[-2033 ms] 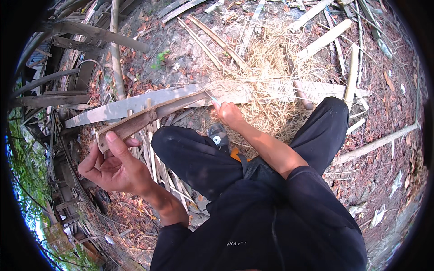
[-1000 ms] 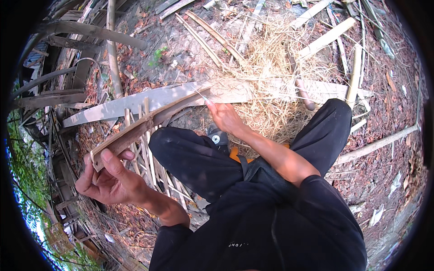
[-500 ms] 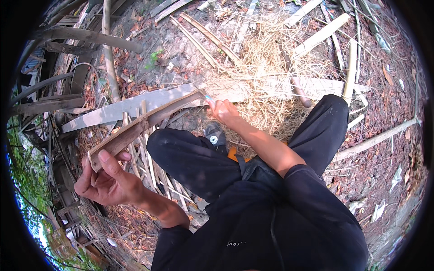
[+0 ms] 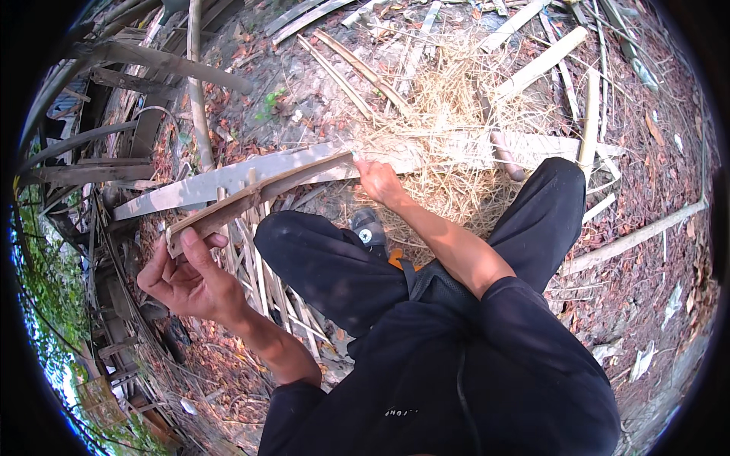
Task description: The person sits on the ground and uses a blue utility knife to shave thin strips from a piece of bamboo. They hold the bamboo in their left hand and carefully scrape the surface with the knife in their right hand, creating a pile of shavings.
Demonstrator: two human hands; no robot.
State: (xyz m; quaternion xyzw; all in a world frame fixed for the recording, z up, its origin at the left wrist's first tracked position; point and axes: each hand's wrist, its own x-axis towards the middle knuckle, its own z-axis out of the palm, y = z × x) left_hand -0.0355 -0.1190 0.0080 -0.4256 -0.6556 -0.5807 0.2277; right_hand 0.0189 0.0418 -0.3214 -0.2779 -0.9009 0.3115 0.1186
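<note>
A long, brown, split strip of bamboo [image 4: 258, 194] is held across the left centre of the frame, running from the lower left up toward the middle. Its near end is gripped by the left hand [image 4: 186, 277] at the left of the frame, with the fingers curled around the strip and the thumb pressed along its top. Its far end is held by the right hand [image 4: 378, 182] just above the centre, where the fingers are closed on the tip. Directly behind the strip, a wide, pale grey flat slat [image 4: 228, 178] is laid on the ground, roughly parallel to it and just beside it. A heap of dry yellow straw [image 4: 449, 114] is spread in the upper centre, near the right hand. Below the strip, a bundle of thin pale bamboo slivers [image 4: 262, 281] is seen between the left hand and the person's dark-trousered knee [image 4: 319, 258]. A dark shoe [image 4: 369, 228] is visible at the centre, under the right forearm. Loose bamboo poles [image 4: 544, 61] are scattered over the leaf-strewn earth in the upper right, well apart from both hands.
</note>
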